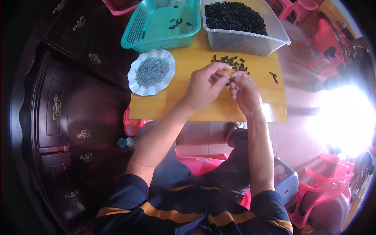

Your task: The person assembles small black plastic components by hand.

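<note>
My left hand [208, 84] and my right hand [247, 92] meet above the wooden table with their fingertips close together. A small black plastic piece [231, 80] is pinched in my right fingertips. My left fingers are curled with thumb and forefinger drawn together; anything between them is too small to make out. Just beyond my hands lies a loose pile of small black pieces [239, 66]. To the left, a white wavy-rimmed plate [132, 81] holds a heap of small grey metal parts [152, 72], perhaps springs or pins.
A green perforated basket [156, 42] with several black pieces stands at the far left of the table [172, 109]. Beside it, a translucent bin [244, 42] is heaped with black pieces. More pieces [273, 77] lie near the right edge. Dark drawers [55, 109] line the left; pink chairs [325, 180] stand right.
</note>
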`<state>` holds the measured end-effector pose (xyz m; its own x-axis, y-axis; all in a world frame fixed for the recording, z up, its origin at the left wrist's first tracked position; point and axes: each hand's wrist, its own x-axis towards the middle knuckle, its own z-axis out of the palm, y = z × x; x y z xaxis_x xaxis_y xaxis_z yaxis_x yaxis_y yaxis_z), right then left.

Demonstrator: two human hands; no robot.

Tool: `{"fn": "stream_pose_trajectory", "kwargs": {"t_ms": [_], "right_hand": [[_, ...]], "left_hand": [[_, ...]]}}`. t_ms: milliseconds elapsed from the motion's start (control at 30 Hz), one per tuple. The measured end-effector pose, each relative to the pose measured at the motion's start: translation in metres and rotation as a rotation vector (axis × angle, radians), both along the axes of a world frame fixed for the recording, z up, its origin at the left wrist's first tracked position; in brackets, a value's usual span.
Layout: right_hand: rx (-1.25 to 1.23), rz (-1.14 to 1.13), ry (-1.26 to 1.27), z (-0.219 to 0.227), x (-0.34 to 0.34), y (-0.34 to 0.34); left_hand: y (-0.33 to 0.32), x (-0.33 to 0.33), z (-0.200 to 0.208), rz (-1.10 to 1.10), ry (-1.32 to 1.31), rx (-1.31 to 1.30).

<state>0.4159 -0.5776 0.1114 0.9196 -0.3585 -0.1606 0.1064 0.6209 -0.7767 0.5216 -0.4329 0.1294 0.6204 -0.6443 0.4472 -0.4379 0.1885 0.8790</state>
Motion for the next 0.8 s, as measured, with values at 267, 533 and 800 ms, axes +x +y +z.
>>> {"fn": "stream_pose_trajectory", "kwargs": {"t_ms": [267,533,800], "right_hand": [[-0.183,0.012,0.082,0.002,0.002,0.007],[0.011,0.124,-0.073,-0.004,0.001,-0.006],[0.160,0.042,-0.158,-0.005,-0.008,-0.028]], "left_hand": [[0.000,0.000,0.002,0.009,0.033,0.012],[0.004,0.017,-0.006,-0.161,0.306,-0.063],[0.016,0.011,-0.023,0.038,-0.454,0.580]]}}
